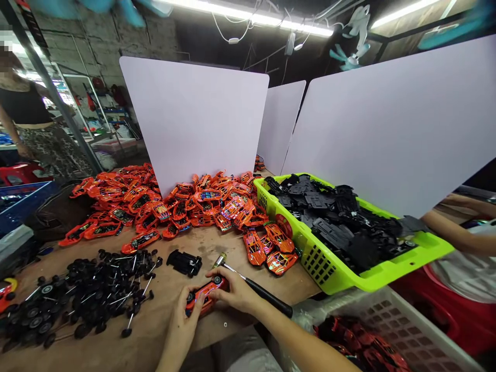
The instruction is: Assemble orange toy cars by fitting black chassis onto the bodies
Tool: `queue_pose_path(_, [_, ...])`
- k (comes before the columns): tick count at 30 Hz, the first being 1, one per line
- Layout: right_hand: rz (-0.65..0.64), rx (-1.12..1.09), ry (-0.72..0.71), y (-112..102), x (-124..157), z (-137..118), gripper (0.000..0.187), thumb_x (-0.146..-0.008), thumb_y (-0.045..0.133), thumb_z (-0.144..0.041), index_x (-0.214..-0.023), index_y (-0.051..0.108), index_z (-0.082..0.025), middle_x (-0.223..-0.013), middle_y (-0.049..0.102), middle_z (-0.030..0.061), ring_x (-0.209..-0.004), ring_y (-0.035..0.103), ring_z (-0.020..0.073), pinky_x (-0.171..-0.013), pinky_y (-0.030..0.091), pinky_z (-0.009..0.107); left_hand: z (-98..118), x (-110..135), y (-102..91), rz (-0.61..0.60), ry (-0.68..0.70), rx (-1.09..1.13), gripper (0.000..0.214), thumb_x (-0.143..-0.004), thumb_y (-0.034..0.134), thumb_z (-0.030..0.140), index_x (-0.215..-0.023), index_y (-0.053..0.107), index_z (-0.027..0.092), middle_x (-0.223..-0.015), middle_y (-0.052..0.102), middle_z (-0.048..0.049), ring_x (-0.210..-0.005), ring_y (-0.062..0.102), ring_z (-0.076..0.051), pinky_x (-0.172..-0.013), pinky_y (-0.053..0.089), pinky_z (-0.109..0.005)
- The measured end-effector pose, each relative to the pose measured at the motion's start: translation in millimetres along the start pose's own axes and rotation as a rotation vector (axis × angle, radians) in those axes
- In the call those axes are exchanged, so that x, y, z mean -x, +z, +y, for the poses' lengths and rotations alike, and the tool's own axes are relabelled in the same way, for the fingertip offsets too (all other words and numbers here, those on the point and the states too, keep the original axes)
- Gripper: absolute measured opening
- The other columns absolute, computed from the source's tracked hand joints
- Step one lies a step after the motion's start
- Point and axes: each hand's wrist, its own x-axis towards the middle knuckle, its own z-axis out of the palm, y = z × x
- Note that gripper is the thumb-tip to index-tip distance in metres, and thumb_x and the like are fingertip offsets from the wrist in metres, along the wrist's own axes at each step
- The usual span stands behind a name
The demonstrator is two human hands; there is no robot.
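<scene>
Between my two hands, low over the table's front, is an orange toy car [207, 295] with black wheels, tilted on its side. My left hand [187, 308] grips its left end with the thumb on its side. My right hand [231, 289] closes round the other end, fingers over the top. Behind my right hand lies a hammer [267, 297] with a black handle, its brass-coloured head just past my fingers. A black car chassis [184, 262] with wheels lies just beyond my left hand. Several orange car bodies [269, 248] rest to the right of it.
A heap of orange car bodies [209, 199] spreads across the back. Wheel axles [93, 289] pile up at left. A lime-green basket [310, 253] of black chassis stands at right, above a white crate [414, 320] of red cars. White partitions [201, 119] rise behind. Another person [34, 113] stands far left.
</scene>
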Motion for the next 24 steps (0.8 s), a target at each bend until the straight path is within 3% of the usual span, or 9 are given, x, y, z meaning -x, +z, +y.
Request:
queue_pose_path(5, [-0.081, 0.019, -0.078, -6.1, -12.1, -0.3, 0.050, -0.082, 0.073, -0.046, -0.124, 0.063, -0.020, -0.108, 0.064, 0.0063, -0.097, 0.059, 0.0205, -0.087, 0.046, 0.032, -1.5, 1.2, 0.6, 0.053, 0.041, -0.014, 0.036, -0.083, 0.058, 0.056, -0.084, 0.063, 0.021, -0.082, 0.071, -0.0056, -0.077, 0.068, -0.023, -0.072, 0.057, -0.034])
queue_pose_path(9, [-0.128, 0.071, -0.090, -8.3, -14.0, 0.3, 0.039, -0.082, 0.071, -0.052, -0.102, 0.072, -0.018, -0.091, 0.064, 0.0037, -0.081, 0.057, 0.0168, -0.074, 0.045, 0.027, -2.0, 1.6, -0.8, 0.055, 0.121, -0.050, 0.033, -0.084, 0.060, 0.053, -0.078, 0.064, 0.021, -0.074, 0.069, -0.0033, -0.072, 0.067, -0.021, -0.067, 0.056, -0.031])
queue_pose_path(16, [0.012, 0.080, -0.145, 2.2, -7.4, 3.1, 0.033, -0.083, 0.070, -0.050, -0.090, 0.072, -0.017, -0.083, 0.065, 0.0035, -0.076, 0.056, 0.0166, -0.067, 0.042, 0.026, 2.0, 6.2, 4.1, 0.066, 0.117, -0.064, 0.031, -0.085, 0.058, 0.051, -0.084, 0.066, 0.021, -0.081, 0.071, -0.0055, -0.077, 0.068, -0.022, -0.062, 0.057, -0.029])
queue_pose_path(24, [0.063, 0.024, -0.123, 3.2, -2.3, -2.9, 0.032, -0.084, 0.069, -0.050, -0.093, 0.073, -0.020, -0.088, 0.065, 0.0052, -0.082, 0.058, 0.0194, -0.071, 0.044, 0.029, 7.4, 1.1, -0.1, 0.050, 0.148, -0.061, 0.033, -0.085, 0.058, 0.053, -0.089, 0.068, 0.022, -0.088, 0.072, -0.0069, -0.086, 0.069, -0.026, -0.079, 0.057, -0.038])
